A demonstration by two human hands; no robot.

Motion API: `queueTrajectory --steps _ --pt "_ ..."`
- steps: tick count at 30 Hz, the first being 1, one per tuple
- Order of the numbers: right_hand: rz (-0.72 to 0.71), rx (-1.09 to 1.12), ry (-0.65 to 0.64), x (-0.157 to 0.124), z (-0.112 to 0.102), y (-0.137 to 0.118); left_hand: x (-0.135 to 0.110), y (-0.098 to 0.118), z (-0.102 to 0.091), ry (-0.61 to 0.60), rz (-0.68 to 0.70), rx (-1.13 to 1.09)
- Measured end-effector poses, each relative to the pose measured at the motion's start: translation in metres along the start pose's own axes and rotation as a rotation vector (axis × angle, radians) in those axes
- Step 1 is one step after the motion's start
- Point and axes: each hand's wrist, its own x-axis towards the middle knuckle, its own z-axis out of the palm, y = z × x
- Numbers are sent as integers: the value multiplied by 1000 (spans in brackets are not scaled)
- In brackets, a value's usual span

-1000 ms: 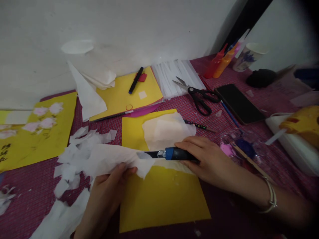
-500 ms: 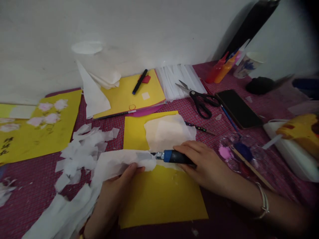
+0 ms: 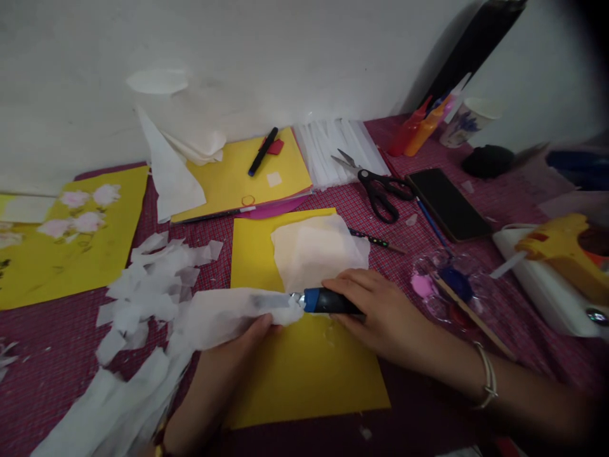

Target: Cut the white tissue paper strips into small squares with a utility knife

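My left hand [image 3: 242, 346] pinches the near edge of a long strip of white tissue paper [image 3: 214, 311], which trails off to the lower left. In my right hand [image 3: 375, 311] is a knife [image 3: 333, 301] with a black and blue handle. It points left, and its greyish blade shows faintly through the paper layers. Both hands are over a yellow sheet [image 3: 309, 381]. On that sheet's upper part lies a torn-edged piece of white paper [image 3: 323, 247]. Left of it is a loose heap of small white paper pieces [image 3: 147, 292].
Black-handled scissors [image 3: 380, 187], a phone [image 3: 450, 204] and a paint palette [image 3: 447, 298] lie to the right. Beyond the palette is a yellow glue gun [image 3: 554, 244]. Paint bottles [image 3: 413, 130] and a paper cup [image 3: 469, 120] stand behind. A yellow sheet with pink flowers [image 3: 104, 254] lies left.
The knife and my right hand have shifted slightly left, with the blade still among the paper layers. My left hand keeps its pinch. The whole view has moved slightly.
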Motion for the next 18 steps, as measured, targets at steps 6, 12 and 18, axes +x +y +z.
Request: queueTrajectory --steps 6,12,18 --pt "9 -5 18 1 -6 4 -2 4 -7 -14 -129 60" --pt "16 14 26 1 -7 6 0 11 -8 8 -74 -17" --pt "22 37 -11 1 -3 4 0 8 -2 24 14 32"
